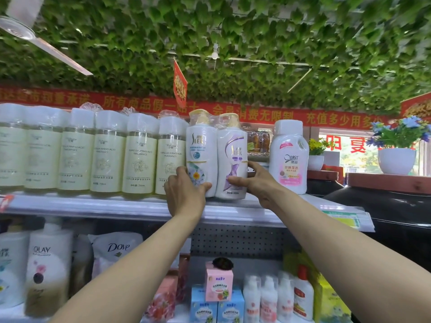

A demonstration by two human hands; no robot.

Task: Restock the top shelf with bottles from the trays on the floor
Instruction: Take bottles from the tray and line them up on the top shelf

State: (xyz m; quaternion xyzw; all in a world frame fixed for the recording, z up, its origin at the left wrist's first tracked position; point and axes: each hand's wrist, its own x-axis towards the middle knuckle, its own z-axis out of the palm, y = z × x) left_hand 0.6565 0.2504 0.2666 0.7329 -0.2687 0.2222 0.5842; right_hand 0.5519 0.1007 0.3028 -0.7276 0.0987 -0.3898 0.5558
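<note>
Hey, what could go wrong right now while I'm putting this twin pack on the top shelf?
1. The wrapped twin pack stands near the top shelf front edge; it might tip forward when the left hand and right hand let go.
2. Pushed left, it could jostle the pale green bottles beside it.
3. Sliding it right may bump the pink-labelled bottle.

OLAY bottle point(47, 264), Dove pouch point(116, 249), OLAST bottle point(289, 157) — pale bottles point(140, 155) read FRAGRANCE.
</note>
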